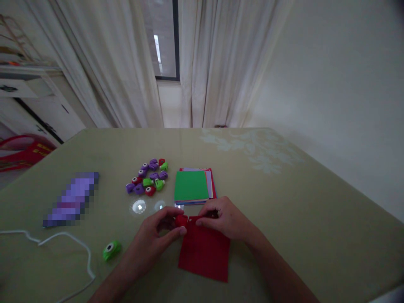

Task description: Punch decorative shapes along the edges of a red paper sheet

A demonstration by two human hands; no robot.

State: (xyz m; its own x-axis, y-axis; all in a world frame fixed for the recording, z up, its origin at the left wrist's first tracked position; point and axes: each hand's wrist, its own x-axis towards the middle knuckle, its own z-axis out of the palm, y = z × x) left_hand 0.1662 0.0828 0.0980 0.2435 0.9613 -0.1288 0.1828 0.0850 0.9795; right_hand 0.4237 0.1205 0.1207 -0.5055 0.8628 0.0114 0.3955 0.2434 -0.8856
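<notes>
My left hand [158, 235] grips a small red paper punch [181, 220] at the top left corner of a red paper sheet [205, 252] lying on the table. At the sheet's top edge, my right hand [225, 219] pinches the paper just right of the punch. Both hands meet over that edge, and the punch is partly hidden by my fingers.
A stack of coloured paper with a green sheet on top [192, 186] lies behind my hands. Several purple, green and red punches [148, 179] cluster to its left. A lone green punch [111, 249], a white cord [59, 244] and a blurred purple item [72, 198] lie at left.
</notes>
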